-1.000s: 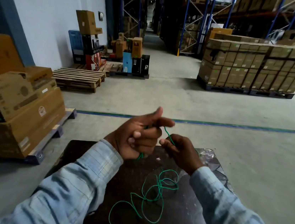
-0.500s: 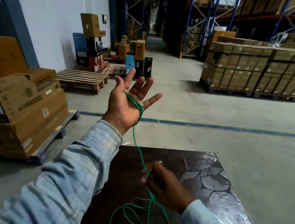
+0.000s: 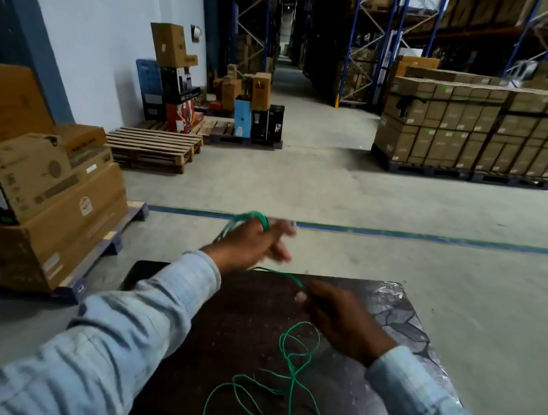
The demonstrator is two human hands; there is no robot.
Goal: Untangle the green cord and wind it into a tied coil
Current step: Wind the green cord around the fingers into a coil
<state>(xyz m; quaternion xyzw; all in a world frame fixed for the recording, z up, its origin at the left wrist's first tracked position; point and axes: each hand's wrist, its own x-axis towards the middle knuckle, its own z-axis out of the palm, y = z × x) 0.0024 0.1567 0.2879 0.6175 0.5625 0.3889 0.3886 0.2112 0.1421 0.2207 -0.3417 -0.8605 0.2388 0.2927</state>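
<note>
The thin green cord point(image 3: 293, 375) lies in loose tangled loops on the dark table point(image 3: 235, 340) near its front. One stretch rises to my right hand point(image 3: 338, 315), which pinches it above the table's middle. From there it runs left to my left hand point(image 3: 254, 243), held out past the table's far edge and blurred by motion. Several turns of cord are wound around the left hand's fingers.
Stacked cardboard boxes point(image 3: 37, 185) on a pallet stand close on the left. Empty wooden pallets point(image 3: 155, 148) and more boxes lie further back. A large palletised stack of cartons point(image 3: 475, 128) stands at the right rear. A blue floor line point(image 3: 434, 239) crosses beyond the table.
My left hand has dropped from its raised, palm-open pose and turned over with the cord wound on it. My right hand has lifted and moved right along the cord, leaving more loops slack on the table.
</note>
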